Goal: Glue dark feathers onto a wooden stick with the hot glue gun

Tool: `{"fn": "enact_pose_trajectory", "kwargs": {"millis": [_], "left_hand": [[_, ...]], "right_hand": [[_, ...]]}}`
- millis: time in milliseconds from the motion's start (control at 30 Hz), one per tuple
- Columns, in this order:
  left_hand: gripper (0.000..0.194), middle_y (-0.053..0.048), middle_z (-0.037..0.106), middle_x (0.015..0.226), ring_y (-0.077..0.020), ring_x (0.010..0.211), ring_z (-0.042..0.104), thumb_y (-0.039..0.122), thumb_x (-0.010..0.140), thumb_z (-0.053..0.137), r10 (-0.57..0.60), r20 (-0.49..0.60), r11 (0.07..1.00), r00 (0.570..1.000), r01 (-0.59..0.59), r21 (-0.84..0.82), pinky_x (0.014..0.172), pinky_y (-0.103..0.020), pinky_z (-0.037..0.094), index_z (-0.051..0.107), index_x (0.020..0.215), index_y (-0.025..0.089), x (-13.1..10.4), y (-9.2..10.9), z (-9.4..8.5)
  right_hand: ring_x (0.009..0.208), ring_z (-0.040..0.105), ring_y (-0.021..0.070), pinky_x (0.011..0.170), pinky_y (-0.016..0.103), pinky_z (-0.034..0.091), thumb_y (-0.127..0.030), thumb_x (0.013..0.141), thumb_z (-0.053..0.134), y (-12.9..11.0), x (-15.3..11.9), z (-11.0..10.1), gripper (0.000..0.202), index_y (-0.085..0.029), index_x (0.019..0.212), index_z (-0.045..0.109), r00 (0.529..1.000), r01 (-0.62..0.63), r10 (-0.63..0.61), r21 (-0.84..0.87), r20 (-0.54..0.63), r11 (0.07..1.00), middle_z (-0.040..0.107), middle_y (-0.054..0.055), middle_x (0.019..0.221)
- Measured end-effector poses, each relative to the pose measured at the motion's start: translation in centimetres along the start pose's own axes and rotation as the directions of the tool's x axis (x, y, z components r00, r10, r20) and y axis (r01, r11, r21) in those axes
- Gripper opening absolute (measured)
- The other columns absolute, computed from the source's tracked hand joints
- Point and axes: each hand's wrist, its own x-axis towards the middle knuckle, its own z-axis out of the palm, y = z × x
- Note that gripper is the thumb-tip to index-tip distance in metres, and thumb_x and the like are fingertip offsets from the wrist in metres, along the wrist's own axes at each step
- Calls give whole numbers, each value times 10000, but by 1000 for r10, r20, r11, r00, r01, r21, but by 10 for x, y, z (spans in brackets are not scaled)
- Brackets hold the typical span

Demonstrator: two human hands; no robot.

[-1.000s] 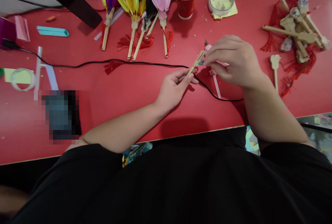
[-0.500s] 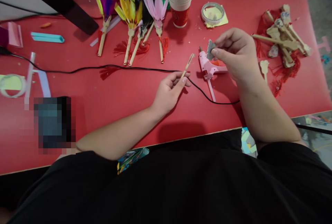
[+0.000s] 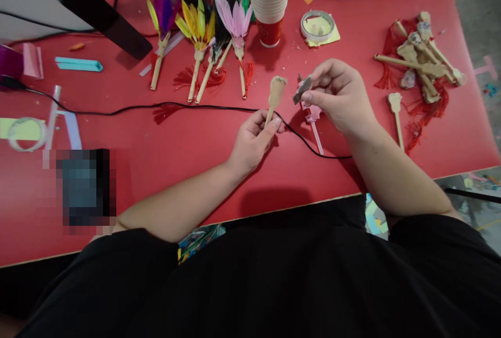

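My left hand [image 3: 256, 137] is closed round the thin handle of a wooden stick [image 3: 277, 92], which points up with its broad shaped head facing me. The head's top edge looks rough and pale. Pinched between the thumb and fingers of my right hand [image 3: 338, 95] is a small grey flat piece [image 3: 301, 91] that looks like sandpaper. It is held just right of the stick's head, a small gap apart. Behind and below my right hand lies a pink glue gun [image 3: 311, 113], partly hidden, with a clear glue stick [image 3: 318, 139] protruding.
Several feather-topped sticks [image 3: 198, 46] with red tassels lie at the back, beside stacked paper cups [image 3: 270, 7]. A tape roll [image 3: 319, 26] sits on yellow paper. More wooden sticks [image 3: 425, 61] are heaped at right. A black cable [image 3: 156, 104] crosses the red table [image 3: 176, 145].
The wooden stick has turned from edge-on to show its broad face. My right hand has moved left and down, bringing the grey piece closer to the stick's head.
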Motion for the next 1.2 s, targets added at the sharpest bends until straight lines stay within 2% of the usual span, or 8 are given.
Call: {"fn": "enact_pose_trajectory", "kwargs": {"millis": [100,200,300,433,633,833,1067,1200], "left_hand": [[604,44,779,888,-38,535,480,726,865,1111,69,-31,993,997,-71,-89,496,-213,450,787,1047,251,5,-3,1],[635,27,806,946,-71,637,628,696,782,1175,123,-58,984,991,-129,-120,605,-230,563,802,1068,269,8,-7,1],[603,27,796,925,-82,652,646,684,790,1174,155,-73,982,985,-162,-101,624,-242,567,823,1060,275,10,-10,-1],[559,42,731,807,-88,658,631,730,859,1114,204,-120,977,972,-209,-31,671,-247,571,842,989,260,11,-12,-5],[612,1,815,895,-133,780,707,805,866,1068,255,-96,964,962,-245,107,811,-297,643,850,929,236,12,-9,-8],[610,-1,800,878,-141,789,688,823,883,1044,270,-95,957,958,-256,141,823,-306,627,867,934,241,11,-8,-7],[566,-16,817,885,-148,781,708,787,911,1044,271,-95,956,958,-256,141,809,-311,634,882,939,246,10,-9,-7],[506,-35,852,933,-161,806,740,740,945,1040,321,-71,928,944,-298,225,818,-322,630,911,963,251,9,-6,-10]], "right_hand": [[887,823,248,688,378,708,-577,734,1197,-3,-7,12,623,-291,979,701,999,-46,42,139,31,989,811,23,948],[912,836,224,810,370,744,-571,687,1243,-3,-13,27,667,-265,908,693,997,-58,44,216,67,975,797,12,926],[933,837,219,912,405,754,-617,701,1236,-2,-17,36,660,-261,866,704,995,-47,26,226,95,973,814,14,944],[939,810,211,914,399,738,-641,718,1223,0,-20,39,634,-263,879,741,991,-17,-5,173,131,985,811,7,952],[1011,796,243,887,417,706,-665,785,1170,-3,-22,36,547,-272,1029,878,974,47,-46,-2,221,999,839,40,1061],[961,750,236,961,458,680,-554,908,1087,-5,-23,35,348,-275,942,883,981,133,-118,-89,155,987,799,34,955],[968,739,220,799,361,671,-579,816,1146,3,-22,27,518,-272,1083,826,983,66,-58,-40,173,997,779,30,1051],[1005,752,261,812,404,674,-537,853,1124,0,-22,24,430,-291,1110,882,969,203,-167,-204,180,958,808,59,1079]]}}
